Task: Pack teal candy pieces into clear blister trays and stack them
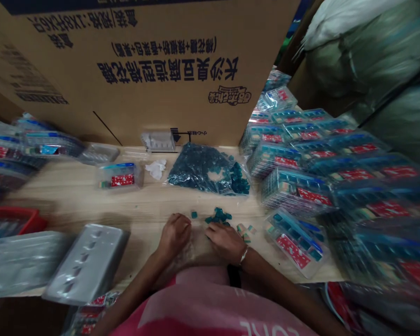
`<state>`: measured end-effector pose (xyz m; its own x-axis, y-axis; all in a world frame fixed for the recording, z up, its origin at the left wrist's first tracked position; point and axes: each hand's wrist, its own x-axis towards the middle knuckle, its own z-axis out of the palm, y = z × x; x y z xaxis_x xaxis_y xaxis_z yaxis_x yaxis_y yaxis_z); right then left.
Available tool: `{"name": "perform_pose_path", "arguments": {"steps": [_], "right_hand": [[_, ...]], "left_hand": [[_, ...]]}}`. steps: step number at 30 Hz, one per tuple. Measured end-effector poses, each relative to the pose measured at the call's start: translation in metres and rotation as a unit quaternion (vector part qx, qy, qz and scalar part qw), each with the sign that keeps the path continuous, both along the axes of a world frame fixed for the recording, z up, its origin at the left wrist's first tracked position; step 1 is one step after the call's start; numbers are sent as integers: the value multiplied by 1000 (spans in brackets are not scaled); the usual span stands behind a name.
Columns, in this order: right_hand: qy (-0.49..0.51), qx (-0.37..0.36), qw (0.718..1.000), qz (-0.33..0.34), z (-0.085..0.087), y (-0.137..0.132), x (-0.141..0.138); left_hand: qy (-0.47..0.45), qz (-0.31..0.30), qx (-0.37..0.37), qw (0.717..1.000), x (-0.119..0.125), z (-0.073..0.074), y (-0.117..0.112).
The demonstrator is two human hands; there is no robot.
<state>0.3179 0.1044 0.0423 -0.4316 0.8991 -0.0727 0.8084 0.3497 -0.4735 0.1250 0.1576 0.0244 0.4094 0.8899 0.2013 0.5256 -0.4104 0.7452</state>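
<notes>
My left hand (pixel 175 234) is closed, fingers curled in, near the table's front edge; what it holds, if anything, is hidden. A faint clear plastic shape (pixel 186 254) lies beside it, too blurred to name. My right hand (pixel 228 240) is closed at the near side of a small pile of teal cubes (pixel 218 215), with a bit of teal showing at its fingertips. One loose teal cube (pixel 194 214) sits between the hands. Several beige-and-teal blocks (pixel 245 231) lie right of my right hand.
A plastic bag of teal cubes (pixel 203 168) lies before a large cardboard box (pixel 175 112). Filled clear cases (pixel 297 191) are stacked at right; one filled case (pixel 297 242) lies nearer. At left are a filled case (pixel 119 176), grey plastic trays (pixel 87 261) and a red bin (pixel 31 219).
</notes>
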Motion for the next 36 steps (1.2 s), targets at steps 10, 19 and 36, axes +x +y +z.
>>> {"name": "perform_pose_path", "arguments": {"steps": [10, 19, 36], "right_hand": [[361, -38, 926, -103, -7, -9, -33], [122, 74, 990, 5, -12, 54, -42], [-76, -34, 977, -197, 8, 19, 53]], "left_hand": [[-331, 96, -400, 850, -5, 15, -40], [-136, 174, -116, 968, -15, 1, -3], [179, -68, 69, 979, 10, 2, 27]]}}
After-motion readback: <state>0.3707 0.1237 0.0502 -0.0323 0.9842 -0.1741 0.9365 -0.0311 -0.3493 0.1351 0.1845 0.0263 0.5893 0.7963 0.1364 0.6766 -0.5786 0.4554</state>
